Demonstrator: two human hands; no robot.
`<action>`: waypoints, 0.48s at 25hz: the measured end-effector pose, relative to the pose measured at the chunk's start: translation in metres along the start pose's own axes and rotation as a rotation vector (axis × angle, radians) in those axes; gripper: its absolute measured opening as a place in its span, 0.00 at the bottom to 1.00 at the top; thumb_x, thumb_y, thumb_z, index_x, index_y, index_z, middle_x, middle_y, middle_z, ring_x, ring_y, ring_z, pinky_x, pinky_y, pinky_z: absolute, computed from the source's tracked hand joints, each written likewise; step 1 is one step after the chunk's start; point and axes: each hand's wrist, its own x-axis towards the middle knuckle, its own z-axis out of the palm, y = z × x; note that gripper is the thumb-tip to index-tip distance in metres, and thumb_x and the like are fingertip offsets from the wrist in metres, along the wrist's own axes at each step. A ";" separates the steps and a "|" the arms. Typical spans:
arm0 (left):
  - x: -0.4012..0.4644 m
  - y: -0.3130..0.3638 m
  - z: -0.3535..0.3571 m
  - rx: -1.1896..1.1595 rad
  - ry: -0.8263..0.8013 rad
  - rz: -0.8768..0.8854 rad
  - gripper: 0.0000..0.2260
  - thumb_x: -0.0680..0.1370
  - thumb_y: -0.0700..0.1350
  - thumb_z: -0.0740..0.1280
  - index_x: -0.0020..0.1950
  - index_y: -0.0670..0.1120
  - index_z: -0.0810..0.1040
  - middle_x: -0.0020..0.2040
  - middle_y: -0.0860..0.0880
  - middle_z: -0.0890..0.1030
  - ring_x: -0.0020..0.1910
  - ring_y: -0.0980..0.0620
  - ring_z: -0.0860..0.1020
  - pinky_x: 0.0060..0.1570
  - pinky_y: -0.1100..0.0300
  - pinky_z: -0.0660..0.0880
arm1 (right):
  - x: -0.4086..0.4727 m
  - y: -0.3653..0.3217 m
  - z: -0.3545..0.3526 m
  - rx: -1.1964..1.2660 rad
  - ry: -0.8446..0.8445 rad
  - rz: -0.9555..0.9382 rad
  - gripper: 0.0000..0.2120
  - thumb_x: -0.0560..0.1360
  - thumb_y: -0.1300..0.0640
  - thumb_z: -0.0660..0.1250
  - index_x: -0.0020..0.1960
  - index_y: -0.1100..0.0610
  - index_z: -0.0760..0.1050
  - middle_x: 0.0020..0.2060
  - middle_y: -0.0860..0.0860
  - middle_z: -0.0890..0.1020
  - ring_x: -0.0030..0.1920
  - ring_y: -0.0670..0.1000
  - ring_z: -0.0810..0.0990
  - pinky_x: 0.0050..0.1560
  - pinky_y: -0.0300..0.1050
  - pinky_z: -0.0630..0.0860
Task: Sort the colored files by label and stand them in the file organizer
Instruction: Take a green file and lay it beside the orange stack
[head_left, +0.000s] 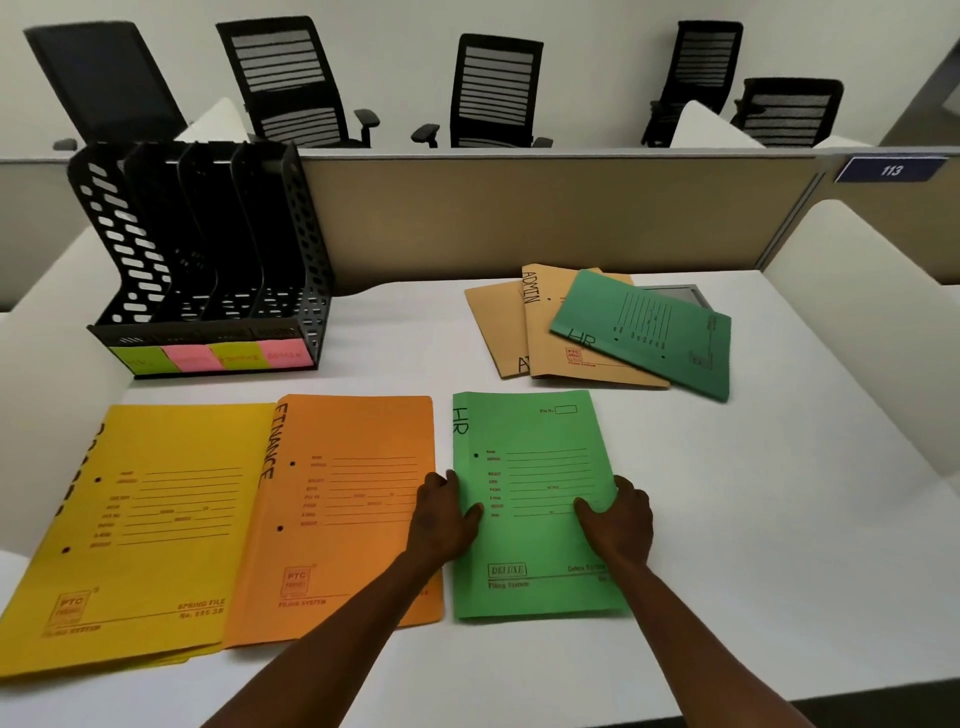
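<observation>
A green file marked HR (535, 499) lies flat near the desk's front. My left hand (444, 514) grips its left edge, thumb on top. My right hand (618, 514) grips its right edge the same way. Beside it to the left lie an orange file marked FINANCE (353, 499) and a yellow file (140, 525). At the back right, a second green HR file (649, 332) overlaps two tan files, one marked ADMIN (545, 322). The black file organizer (208, 249) stands at the back left with empty slots and coloured sticky labels on its front.
A beige partition wall (519, 208) closes the desk's far side, with white dividers at both sides. Black office chairs (493, 88) stand beyond it. A grey flat object (680, 296) shows under the back pile. Bare white desk (779, 493) lies to the right.
</observation>
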 end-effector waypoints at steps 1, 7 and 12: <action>-0.003 -0.003 -0.001 0.006 0.016 0.027 0.32 0.78 0.54 0.66 0.77 0.40 0.60 0.65 0.42 0.69 0.65 0.45 0.68 0.62 0.51 0.73 | 0.000 -0.001 0.000 -0.009 -0.008 -0.003 0.32 0.70 0.49 0.74 0.70 0.58 0.68 0.60 0.58 0.74 0.62 0.60 0.74 0.59 0.53 0.73; -0.020 -0.021 -0.006 -0.039 0.021 0.118 0.33 0.79 0.56 0.66 0.78 0.42 0.58 0.65 0.45 0.68 0.64 0.48 0.67 0.62 0.55 0.72 | -0.004 -0.004 0.007 -0.086 -0.059 0.003 0.35 0.70 0.47 0.74 0.72 0.57 0.65 0.62 0.59 0.73 0.64 0.60 0.73 0.62 0.53 0.72; -0.022 -0.030 -0.011 -0.051 -0.008 0.129 0.34 0.77 0.56 0.67 0.78 0.42 0.60 0.64 0.45 0.69 0.63 0.48 0.69 0.61 0.54 0.74 | -0.013 -0.004 0.014 -0.101 -0.020 0.014 0.34 0.70 0.48 0.74 0.71 0.58 0.66 0.62 0.59 0.73 0.63 0.61 0.73 0.61 0.54 0.73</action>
